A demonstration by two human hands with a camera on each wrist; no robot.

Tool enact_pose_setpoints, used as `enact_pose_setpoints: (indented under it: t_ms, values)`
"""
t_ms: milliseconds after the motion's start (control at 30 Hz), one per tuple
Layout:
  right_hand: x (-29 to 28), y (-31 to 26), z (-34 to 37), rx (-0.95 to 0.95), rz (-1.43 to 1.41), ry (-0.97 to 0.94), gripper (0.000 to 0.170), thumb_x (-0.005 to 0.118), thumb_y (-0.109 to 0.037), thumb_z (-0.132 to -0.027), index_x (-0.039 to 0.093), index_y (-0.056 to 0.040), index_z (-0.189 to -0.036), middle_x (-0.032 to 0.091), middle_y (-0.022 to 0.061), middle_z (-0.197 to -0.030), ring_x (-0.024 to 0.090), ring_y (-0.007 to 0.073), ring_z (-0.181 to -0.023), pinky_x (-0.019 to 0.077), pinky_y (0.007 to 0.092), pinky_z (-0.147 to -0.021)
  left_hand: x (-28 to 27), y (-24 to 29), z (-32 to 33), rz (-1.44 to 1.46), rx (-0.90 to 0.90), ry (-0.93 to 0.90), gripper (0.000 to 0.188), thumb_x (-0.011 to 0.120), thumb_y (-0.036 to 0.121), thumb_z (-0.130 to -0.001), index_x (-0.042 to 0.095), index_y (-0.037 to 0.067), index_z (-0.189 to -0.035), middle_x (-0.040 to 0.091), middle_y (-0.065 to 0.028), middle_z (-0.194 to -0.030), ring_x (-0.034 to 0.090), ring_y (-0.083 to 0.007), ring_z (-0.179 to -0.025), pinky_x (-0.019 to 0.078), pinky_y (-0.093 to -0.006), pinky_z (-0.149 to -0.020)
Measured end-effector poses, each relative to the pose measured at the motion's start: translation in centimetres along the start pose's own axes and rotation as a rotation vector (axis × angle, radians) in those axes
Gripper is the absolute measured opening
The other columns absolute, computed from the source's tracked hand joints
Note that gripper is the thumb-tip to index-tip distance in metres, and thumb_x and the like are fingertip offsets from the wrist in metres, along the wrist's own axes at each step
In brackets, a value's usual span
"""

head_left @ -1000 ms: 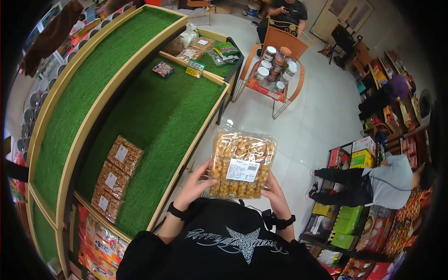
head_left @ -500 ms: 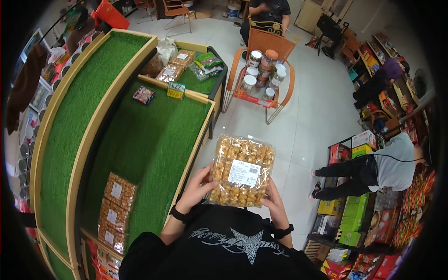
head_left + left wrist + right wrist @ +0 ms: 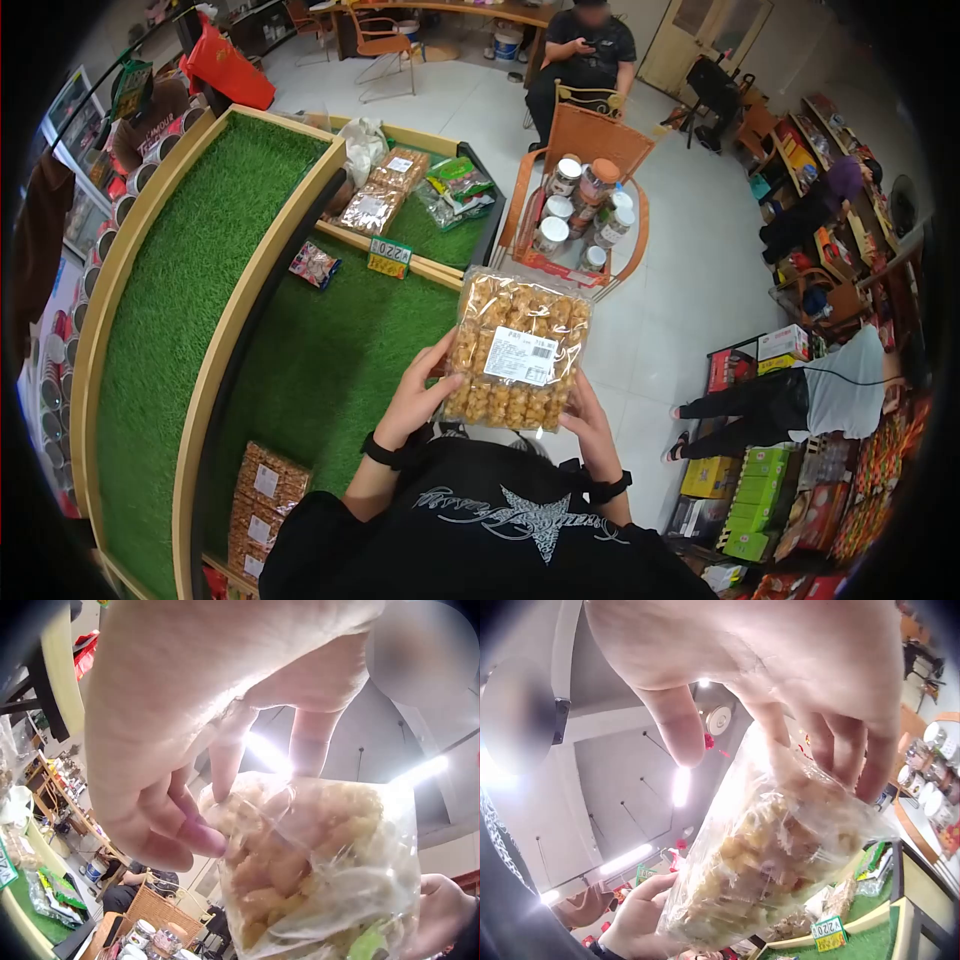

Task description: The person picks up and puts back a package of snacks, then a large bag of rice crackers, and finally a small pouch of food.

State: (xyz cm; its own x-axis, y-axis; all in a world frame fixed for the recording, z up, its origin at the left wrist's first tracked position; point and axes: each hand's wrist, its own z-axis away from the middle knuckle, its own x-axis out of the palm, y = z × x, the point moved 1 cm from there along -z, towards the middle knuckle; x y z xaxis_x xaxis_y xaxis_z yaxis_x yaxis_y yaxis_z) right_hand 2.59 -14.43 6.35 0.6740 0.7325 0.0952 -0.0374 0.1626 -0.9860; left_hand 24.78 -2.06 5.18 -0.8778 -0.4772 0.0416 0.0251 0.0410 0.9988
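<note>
A clear plastic pack of golden, lumpy puffed snacks with a white printed label is held up in front of the black shirt. My left hand grips its left edge, thumb on the near face. My right hand holds the lower right edge, thumb also in front. In the left wrist view, curled fingers lie against the crinkled wrapping. From the right wrist, the fingers reach over the pack's edge.
To the left stands a tiered display with green turf, holding flat packs of brown snacks and a price sign. Ahead, a wicker chair bears several jars. A person sits behind it; another stands by stocked shelves at right.
The view has shifted: the chair and far end of the display now appear closer, and the pack overlaps the display's corner. Both hands keep hold of the pack.
</note>
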Motion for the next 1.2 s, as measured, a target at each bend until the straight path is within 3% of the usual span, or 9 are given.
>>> enact_pose_setpoints:
  t_ms: [200, 467, 700, 933, 1033, 1200]
  values:
    - [0.1, 0.8, -4.2, 0.132, -0.054, -0.112, 0.073, 0.055, -0.008, -0.075, 0.015, -0.0013, -0.136, 0.030, 0.0124, -0.135, 0.034, 0.0209, -0.121, 0.0262, 0.0319, -0.098, -1.5, -0.9, -0.2, -0.024, -0.097, 0.070, 0.063, 0.061, 0.009, -0.076, 0.034, 0.009, -0.132, 0.044, -0.0043, -0.094, 0.045, -0.0132, -0.087, 0.0383, -0.0260, -0.081]
    - [-1.8, 0.4, -12.4, 0.095, -0.003, -0.261, 0.071, 0.054, -0.005, -0.076, 0.016, -0.0006, -0.136, 0.030, 0.0118, -0.134, 0.035, 0.0195, -0.119, 0.0282, 0.0303, -0.096, -1.1, -1.8, -3.9, -0.050, -0.112, 0.212, 0.068, 0.061, 0.008, -0.074, 0.030, 0.010, -0.134, 0.045, -0.0059, -0.101, 0.046, -0.0158, -0.092, 0.0380, -0.0277, -0.083]
    - [-7.6, -1.2, -20.1, 0.057, -0.026, -0.386, 0.071, 0.054, -0.004, -0.076, 0.016, -0.0008, -0.136, 0.031, 0.0112, -0.134, 0.036, 0.0185, -0.119, 0.0290, 0.0303, -0.095, 3.1, -2.2, -11.1, -0.119, -0.099, 0.362, 0.070, 0.062, 0.008, -0.072, 0.029, 0.011, -0.134, 0.045, -0.0067, -0.103, 0.046, -0.0178, -0.093, 0.0383, -0.0291, -0.083]
    - [-14.6, -4.0, -27.4, 0.051, 0.053, -0.481, 0.071, 0.052, -0.001, -0.076, 0.015, -0.0006, -0.136, 0.030, 0.0101, -0.135, 0.036, 0.0187, -0.119, 0.0269, 0.0297, -0.097, 7.8, -4.1, -18.4, 0.043, -0.091, 0.368, 0.071, 0.062, 0.011, -0.072, 0.028, 0.011, -0.134, 0.048, -0.0082, -0.102, 0.048, -0.0184, -0.092, 0.0395, -0.0298, -0.082]
    - [-15.8, -4.9, -30.0, 0.132, 0.049, -0.560, 0.072, 0.049, 0.000, -0.074, 0.012, 0.0001, -0.136, 0.027, 0.0121, -0.136, 0.028, 0.0211, -0.125, 0.0209, 0.0298, -0.101, 9.6, -3.0, -19.8, -0.069, -0.098, 0.492, 0.072, 0.062, 0.013, -0.072, 0.027, 0.010, -0.135, 0.048, -0.0093, -0.104, 0.048, -0.0187, -0.093, 0.0395, -0.0300, -0.082]
    - [-15.8, -4.3, -34.3, 0.170, 0.085, -0.714, 0.070, 0.048, 0.002, -0.073, 0.016, 0.0007, -0.135, 0.027, 0.0122, -0.137, 0.029, 0.0209, -0.125, 0.0225, 0.0299, -0.100, 10.8, -3.9, -19.6, -0.003, -0.160, 0.648, 0.072, 0.063, 0.014, -0.073, 0.027, 0.009, -0.135, 0.048, -0.0108, -0.110, 0.048, -0.0181, -0.093, 0.0394, -0.0303, -0.082]
